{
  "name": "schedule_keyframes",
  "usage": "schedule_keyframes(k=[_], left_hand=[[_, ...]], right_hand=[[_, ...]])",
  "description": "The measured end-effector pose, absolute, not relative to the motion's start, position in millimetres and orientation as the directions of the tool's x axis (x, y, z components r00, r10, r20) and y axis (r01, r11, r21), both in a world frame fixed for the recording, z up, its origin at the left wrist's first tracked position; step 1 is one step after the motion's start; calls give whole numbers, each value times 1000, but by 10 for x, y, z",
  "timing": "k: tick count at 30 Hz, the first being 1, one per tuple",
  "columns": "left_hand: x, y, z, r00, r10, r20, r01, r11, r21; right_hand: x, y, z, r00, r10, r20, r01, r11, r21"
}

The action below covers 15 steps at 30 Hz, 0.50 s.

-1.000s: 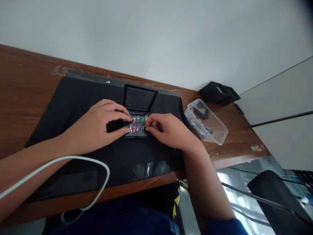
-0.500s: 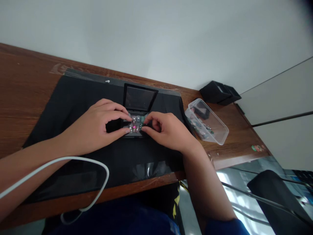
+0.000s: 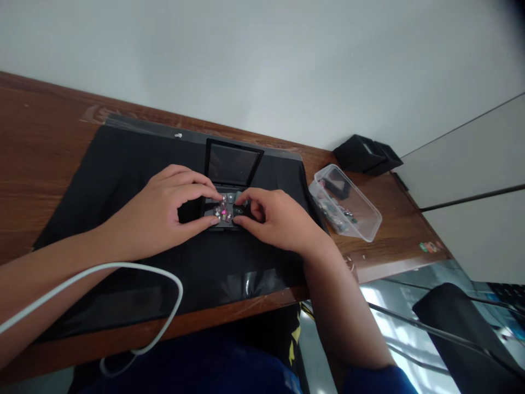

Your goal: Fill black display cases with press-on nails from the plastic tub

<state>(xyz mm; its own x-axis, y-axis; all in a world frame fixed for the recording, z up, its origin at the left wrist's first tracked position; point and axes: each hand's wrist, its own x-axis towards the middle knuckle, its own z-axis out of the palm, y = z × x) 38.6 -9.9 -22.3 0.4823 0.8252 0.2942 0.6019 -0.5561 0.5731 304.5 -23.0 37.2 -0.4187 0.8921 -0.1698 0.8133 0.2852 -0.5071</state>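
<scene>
A small black case [image 3: 225,225] lies on the dark mat with its lid [image 3: 233,163] raised at the back. Inside are several small shiny trinkets, among them a pink one [image 3: 223,212] and a greyish one [image 3: 231,197]. My left hand [image 3: 176,205] rests at the case's left side, thumb and index finger apart, their tips touching or close to the trinkets there. Over the right side is my right hand [image 3: 273,216], thumb and index finger apart around a dark trinket [image 3: 238,210], its other fingers curled. Whether the fingertips press on that trinket is unclear.
To the right stands a clear plastic box [image 3: 345,202] with small packets inside. Black bins [image 3: 367,155] are behind it by the wall. A white cable [image 3: 135,265] loops over my left forearm. The black mat [image 3: 172,284] is taped to the wooden table [image 3: 41,142].
My right fingertips have shifted slightly left and down over the trinkets, and more of the trinkets in the middle show. My left hand has stayed nearly still; the whole view has drifted slightly.
</scene>
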Motion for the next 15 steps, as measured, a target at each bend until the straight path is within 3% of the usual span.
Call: schedule_keyframes(k=[10, 15], left_hand=[[383, -83, -247, 485, 822, 299, 600, -562, 570], [360, -104, -235, 479, 825, 300, 602, -558, 572]], right_hand=[[3103, -234, 392, -475, 856, -205, 754, 275, -596], [3233, -219, 397, -521, 845, -121, 671, 317, -671]])
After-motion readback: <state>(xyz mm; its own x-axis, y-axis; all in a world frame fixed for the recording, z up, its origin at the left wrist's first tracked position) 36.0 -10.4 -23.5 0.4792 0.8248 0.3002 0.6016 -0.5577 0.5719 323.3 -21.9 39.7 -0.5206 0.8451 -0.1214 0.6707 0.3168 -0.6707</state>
